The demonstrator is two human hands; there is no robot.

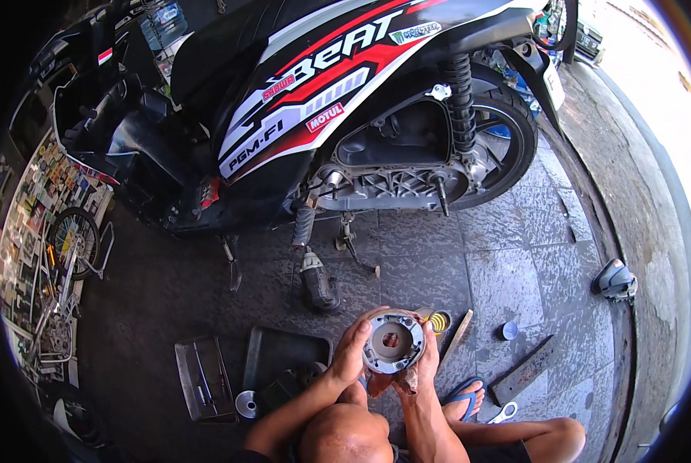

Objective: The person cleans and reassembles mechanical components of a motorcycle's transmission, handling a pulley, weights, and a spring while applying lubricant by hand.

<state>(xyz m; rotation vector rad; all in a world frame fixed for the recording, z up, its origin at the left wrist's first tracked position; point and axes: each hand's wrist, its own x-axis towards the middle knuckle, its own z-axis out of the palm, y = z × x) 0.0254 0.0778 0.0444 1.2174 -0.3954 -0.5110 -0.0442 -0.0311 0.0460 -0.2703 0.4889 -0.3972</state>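
A round metal clutch-like part (392, 342) with a dark centre hole is held up between both hands in front of me. My left hand (352, 349) grips its left rim, thumb on the face. My right hand (425, 356) holds its right and lower edge, with a dirty rag hanging below. A black, white and red scooter (315, 100) stands ahead on its stand, its side engine case (396, 185) uncovered and the rear wheel (507, 139) to the right.
A black power tool (320, 287) lies on the tiled floor ahead. A dark tray (280, 355) and a tray of hand tools (204, 378) sit to the left. A yellow spring (438, 322), a small round cap (509, 330), a flat bar (524, 370) and a black cover (614, 281) lie at right.
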